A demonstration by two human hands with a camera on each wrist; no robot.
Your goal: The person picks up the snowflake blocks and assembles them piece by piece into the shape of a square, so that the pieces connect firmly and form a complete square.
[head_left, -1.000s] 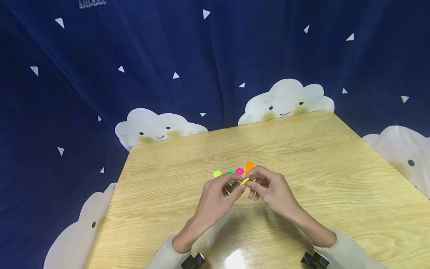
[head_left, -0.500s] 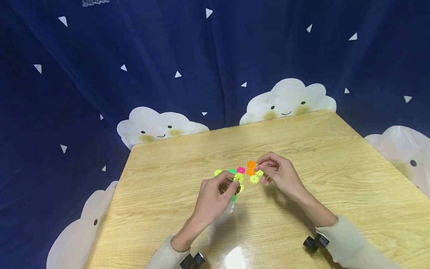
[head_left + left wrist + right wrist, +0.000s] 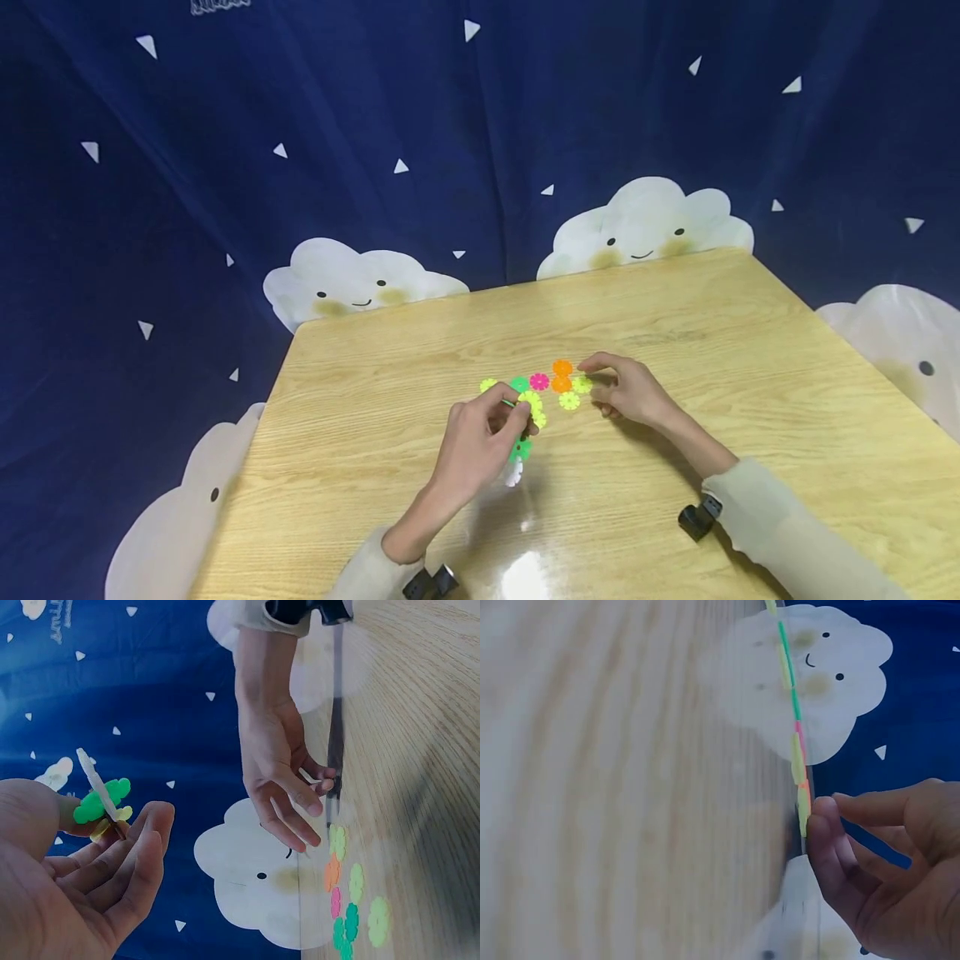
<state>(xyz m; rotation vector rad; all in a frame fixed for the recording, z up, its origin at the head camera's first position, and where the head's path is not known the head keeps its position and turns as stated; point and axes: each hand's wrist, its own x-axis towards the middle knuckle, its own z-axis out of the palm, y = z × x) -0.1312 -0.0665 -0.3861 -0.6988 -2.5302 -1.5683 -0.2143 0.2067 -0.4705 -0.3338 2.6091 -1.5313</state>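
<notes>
My left hand pinches a small joined chain of notched plastic snowflake discs above the table. A yellow disc is at the fingertips, with a green disc and a white disc hanging lower. In the left wrist view the white disc stands edge-on across the green one. My right hand, fingers loosely bent and apart, is just right of a yellow disc on the table. From the right wrist, the fingertips show right beside the row of loose discs.
Loose discs lie on the wooden table beyond the left hand: orange, pink, green and yellow. A dark blue curtain with white clouds hangs behind the table's far edge.
Both hands were together at a yellow disc; the right hand has since left it and moved right to the loose discs. The left hand keeps the chain, its green and white discs now showing below.
</notes>
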